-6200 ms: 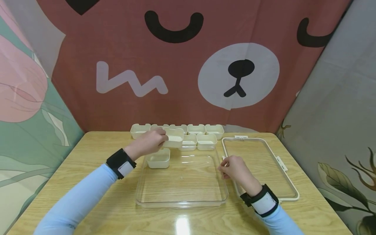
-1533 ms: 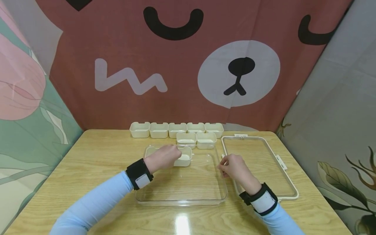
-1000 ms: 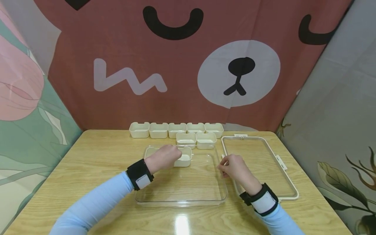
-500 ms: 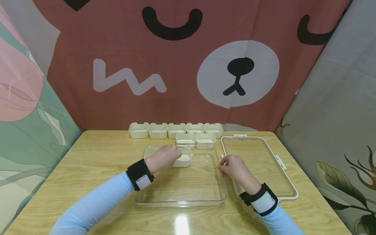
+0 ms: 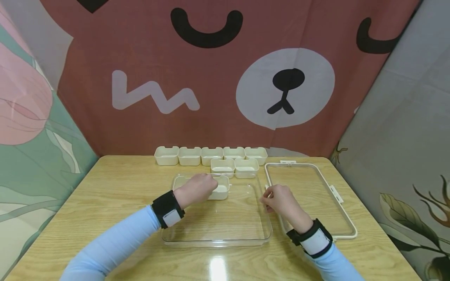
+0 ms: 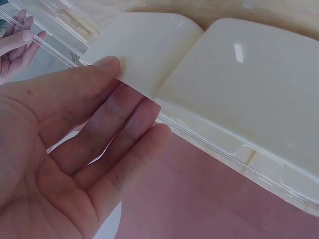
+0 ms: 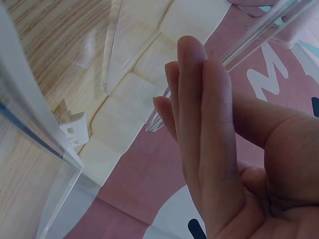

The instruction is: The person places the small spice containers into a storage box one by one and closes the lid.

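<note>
In the head view, your left hand [image 5: 195, 189] pinches the held cup [image 5: 221, 189] inside the far part of the clear tray [image 5: 217, 242], next to a neighbour cup [image 5: 180, 180] that your hand partly hides. Your right hand [image 5: 281, 201] holds the tray's right wall, apparently to steady it. Five far cups [image 5: 211, 156] line up at the back of the counter [image 5: 123, 175]; two nearer cups [image 5: 234, 168] sit just beyond the tray. A clear lid [image 5: 316, 199] with a white rim lies to the right. The step in hand looks like seating the held cup; the next move would call for loosening your left grip without tipping it or nudging its neighbour.

In the left wrist view, you have the thumb on the cup's outer wall and fingers at its rim, clamped between them, with the little finger free. Both cups look like smooth, glossy cream plastic, round-cornered and touching; the larger-looking one has a shallow notch in its rim.

In the right wrist view, your fingers lie straight and together, the thumb opposite, on the thin, glass-clear tray wall. It looks stiff and slick. The wood-grained counter shows beyond.
</note>
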Available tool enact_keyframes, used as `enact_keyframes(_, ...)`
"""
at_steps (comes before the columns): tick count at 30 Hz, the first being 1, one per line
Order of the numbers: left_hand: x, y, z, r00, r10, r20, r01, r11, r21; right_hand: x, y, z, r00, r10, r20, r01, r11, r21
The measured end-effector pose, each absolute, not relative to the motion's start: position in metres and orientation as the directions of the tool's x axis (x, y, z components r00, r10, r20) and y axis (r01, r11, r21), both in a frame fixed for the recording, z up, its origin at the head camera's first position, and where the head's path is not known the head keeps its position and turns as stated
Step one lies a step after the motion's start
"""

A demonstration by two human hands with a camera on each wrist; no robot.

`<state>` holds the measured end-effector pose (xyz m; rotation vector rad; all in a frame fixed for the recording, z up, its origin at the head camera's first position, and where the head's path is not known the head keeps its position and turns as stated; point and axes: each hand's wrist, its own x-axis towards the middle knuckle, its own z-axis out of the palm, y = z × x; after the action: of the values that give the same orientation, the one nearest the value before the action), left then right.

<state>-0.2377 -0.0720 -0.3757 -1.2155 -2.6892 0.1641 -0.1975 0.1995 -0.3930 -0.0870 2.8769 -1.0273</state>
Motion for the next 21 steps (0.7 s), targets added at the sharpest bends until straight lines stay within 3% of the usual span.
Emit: enact_keyframes(21, -0.2354, -0.0789, -0.3708, -0.647, 0.746, 0.154, 0.736, 0.665, -0.128, -0.1950, 0.1983, -0.3903, -0.994, -0.084, -0.066, -0.022, 0.768, -0.640)
